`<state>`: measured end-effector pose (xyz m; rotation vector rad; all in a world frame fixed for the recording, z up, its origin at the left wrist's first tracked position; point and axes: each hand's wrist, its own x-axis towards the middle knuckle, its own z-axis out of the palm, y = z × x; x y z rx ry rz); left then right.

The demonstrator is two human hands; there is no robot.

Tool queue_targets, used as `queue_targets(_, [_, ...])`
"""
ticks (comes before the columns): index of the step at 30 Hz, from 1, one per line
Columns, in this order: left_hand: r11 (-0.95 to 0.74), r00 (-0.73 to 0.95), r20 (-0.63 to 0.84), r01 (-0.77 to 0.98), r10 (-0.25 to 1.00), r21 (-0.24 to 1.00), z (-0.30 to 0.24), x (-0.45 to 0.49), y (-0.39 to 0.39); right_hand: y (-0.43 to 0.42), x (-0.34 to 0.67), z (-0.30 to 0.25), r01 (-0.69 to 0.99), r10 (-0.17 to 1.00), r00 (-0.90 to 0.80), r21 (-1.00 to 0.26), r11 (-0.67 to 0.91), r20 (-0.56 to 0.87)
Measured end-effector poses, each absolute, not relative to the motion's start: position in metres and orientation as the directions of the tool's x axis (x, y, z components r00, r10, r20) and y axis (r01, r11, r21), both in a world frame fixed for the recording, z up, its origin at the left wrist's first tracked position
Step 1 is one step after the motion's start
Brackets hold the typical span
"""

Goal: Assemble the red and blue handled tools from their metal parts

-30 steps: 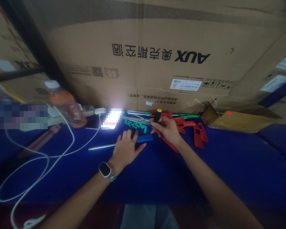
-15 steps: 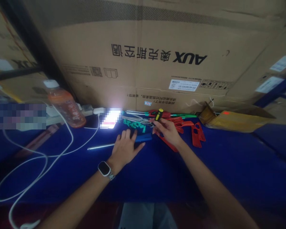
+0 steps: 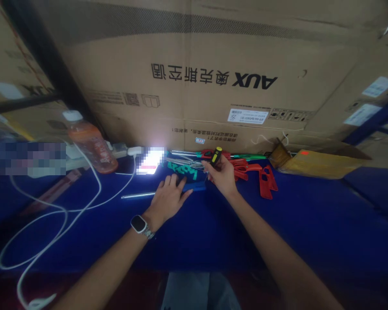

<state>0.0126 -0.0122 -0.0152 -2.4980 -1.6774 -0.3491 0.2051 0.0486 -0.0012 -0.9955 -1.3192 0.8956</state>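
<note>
My right hand [image 3: 222, 175] is closed around a black-and-yellow screwdriver [image 3: 217, 156], handle up and tilted. Its tip is too small and blurred to make out, near the right end of a blue handle [image 3: 195, 186]. My left hand [image 3: 168, 196] lies over this handle, which sits between thumb and forefinger. A long metal rod [image 3: 139, 195] sticks out to the left from under the fingers. Behind both hands are small green plastic pieces [image 3: 185, 168] and several metal rods. Red plastic handle pieces [image 3: 267, 183] lie to the right of my right hand.
A glowing phone [image 3: 151, 160] stands behind my left hand. A drink bottle [image 3: 92, 144] and looping white cable [image 3: 64, 215] are at left. A yellow bag [image 3: 330, 163] lies at right on the blue tabletop [image 3: 294, 224]. A large cardboard box [image 3: 194, 47] closes off the back.
My right hand has shifted slightly left and down with the screwdriver. A red piece that showed beneath it is out of sight now. The left hand stays on the blue handle.
</note>
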Motion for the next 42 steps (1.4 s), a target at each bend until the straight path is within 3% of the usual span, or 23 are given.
queue_targets(5, [-0.472, 0.431, 0.226, 0.864, 0.874, 0.176, -0.015, -0.002, -0.002, 0.042, 0.219, 0.014, 0.038, 0.932, 0.089, -0.936, 0.349, 0.351])
queue_targets(9, [-0.533, 0.466, 0.266, 0.784, 0.844, 0.317, -0.008, -0.018, 0.004, 0.036, 0.239, 0.016, 0.311, 0.957, 0.012, -0.91, 0.273, 0.291])
queue_targets(13, [-0.515, 0.394, 0.4, 0.817, 0.827, 0.259, 0.009, -0.031, 0.007, 0.027, 0.238, 0.002, 0.687, 0.955, -0.188, -0.665, 0.295, 0.229])
queue_targets(16, [-0.518, 0.413, 0.426, 0.839, 0.805, 0.166, 0.025, -0.033, 0.011, 0.02, 0.225, -0.005, 0.825, 0.956, -0.234, -0.484, 0.292, 0.177])
queue_targets(20, [-0.558, 0.473, 0.402, 0.821, 0.784, 0.123, 0.045, -0.021, 0.026, 0.02, 0.224, 0.003, 0.756, 0.931, -0.301, -0.544, 0.365, 0.207])
queue_targets(23, [-0.643, 0.574, 0.364, 0.759, 0.733, 0.099, 0.056, -0.004, 0.046, 0.022, 0.238, 0.019, 0.706, 0.907, -0.199, -0.588, 0.396, 0.371])
queue_targets(25, [-0.691, 0.625, 0.34, 0.713, 0.703, 0.119, 0.06, 0.01, 0.061, 0.024, 0.248, 0.031, 0.766, 0.875, -0.149, -0.506, 0.397, 0.461])
queue_targets(27, [-0.733, 0.667, 0.329, 0.664, 0.669, 0.145, 0.062, 0.024, 0.077, 0.029, 0.257, 0.043, 0.854, 0.846, -0.199, -0.337, 0.397, 0.494])
queue_targets(30, [-0.796, 0.7, 0.393, 0.582, 0.596, 0.17, 0.057, 0.044, 0.104, 0.049, 0.269, 0.057, 0.915, 0.855, -0.327, -0.093, 0.394, 0.403])
queue_targets(35, [-0.841, 0.702, 0.479, 0.51, 0.528, 0.179, 0.039, 0.07, 0.154, 0.102, 0.288, 0.067, 0.959, 0.916, -0.278, 0.027, 0.283, 0.29])
queue_targets(39, [-0.79, 0.595, 0.563, 0.584, 0.573, 0.187, 0.024, 0.084, 0.177, 0.132, 0.291, 0.053, 0.978, 0.936, -0.206, 0.022, 0.208, 0.284])
queue_targets(42, [-0.758, 0.605, 0.524, 0.64, 0.599, 0.127, 0.014, 0.087, 0.175, 0.137, 0.289, 0.038, 0.986, 0.949, -0.145, -0.034, 0.161, 0.28])
